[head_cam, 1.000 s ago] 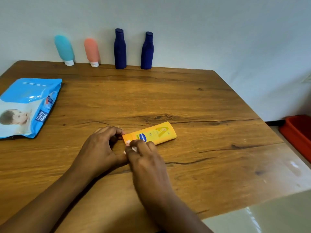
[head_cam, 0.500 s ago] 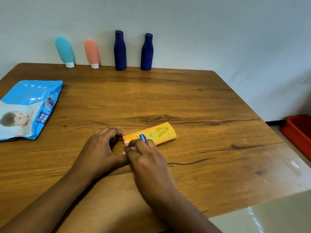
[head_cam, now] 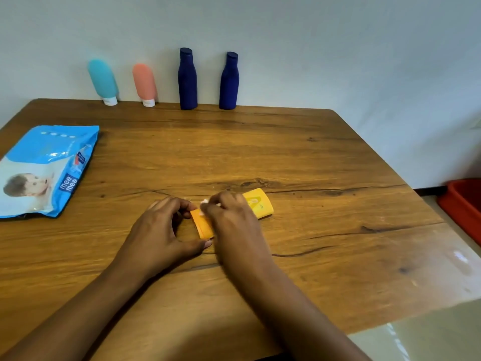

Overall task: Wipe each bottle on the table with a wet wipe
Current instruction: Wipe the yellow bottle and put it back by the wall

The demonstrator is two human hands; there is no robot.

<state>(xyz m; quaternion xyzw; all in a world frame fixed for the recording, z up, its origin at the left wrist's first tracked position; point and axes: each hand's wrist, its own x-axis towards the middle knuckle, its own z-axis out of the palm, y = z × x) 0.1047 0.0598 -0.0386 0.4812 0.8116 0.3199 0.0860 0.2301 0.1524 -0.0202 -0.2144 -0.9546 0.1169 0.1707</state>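
Yellow bottle [head_cam: 260, 204] lying flat, cap end pinched between left hand [head_cam: 158, 230] thumb and fingers at 9 o'clock, right hand [head_cam: 231, 217] fingers pressing white wipe [head_cam: 204, 201] on its middle

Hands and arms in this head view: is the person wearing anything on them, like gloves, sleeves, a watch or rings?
Nothing is worn. Both the left hand and the right hand are bare, without gloves, and no rings or watch show. Both forearms are uncovered up to the bottom edge of the picture, so no sleeve shows. The right hand is slightly blurred.
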